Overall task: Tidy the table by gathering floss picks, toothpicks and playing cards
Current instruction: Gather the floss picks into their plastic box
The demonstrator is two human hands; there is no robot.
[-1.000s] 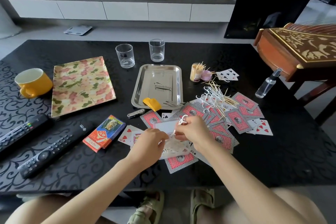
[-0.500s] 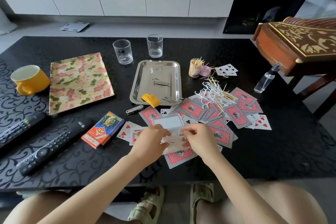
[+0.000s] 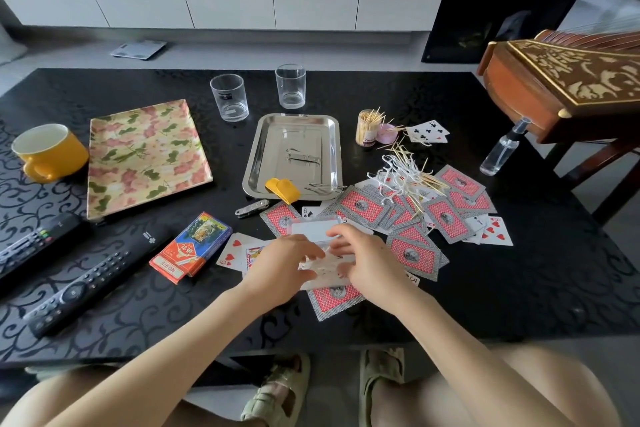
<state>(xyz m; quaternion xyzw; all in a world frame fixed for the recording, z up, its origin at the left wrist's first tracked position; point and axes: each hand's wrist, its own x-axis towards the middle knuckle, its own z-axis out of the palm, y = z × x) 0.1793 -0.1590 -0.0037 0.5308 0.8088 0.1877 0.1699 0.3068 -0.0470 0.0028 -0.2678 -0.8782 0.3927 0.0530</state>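
Observation:
A small clear plastic box [image 3: 323, 269] lies on scattered red-backed playing cards [image 3: 362, 206], its lid [image 3: 311, 229] standing open behind it. My left hand [image 3: 280, 270] grips the box's left side. On its right side my right hand [image 3: 367, 263] grips it with fingers spread over the top. What is inside the box is hidden. White floss picks [image 3: 398, 177] and loose toothpicks [image 3: 408, 156] lie in a heap on the cards further right. A toothpick jar [image 3: 367, 126] stands behind them. A card packet [image 3: 190, 248] lies to the left.
A steel tray [image 3: 254, 156] holds metal clips, with a yellow item [image 3: 282, 189] on its front rim. Also on the black table are a floral tray [image 3: 145, 152], yellow mug [image 3: 48, 151], two glasses [image 3: 228, 97], two remotes [image 3: 93, 282] and a spray bottle [image 3: 502, 149]. A wooden instrument [image 3: 571, 87] overhangs at right.
My right hand held a floss pick above the box, then came down onto it. No pick shows in the fingers now. Both hands have settled low on the box.

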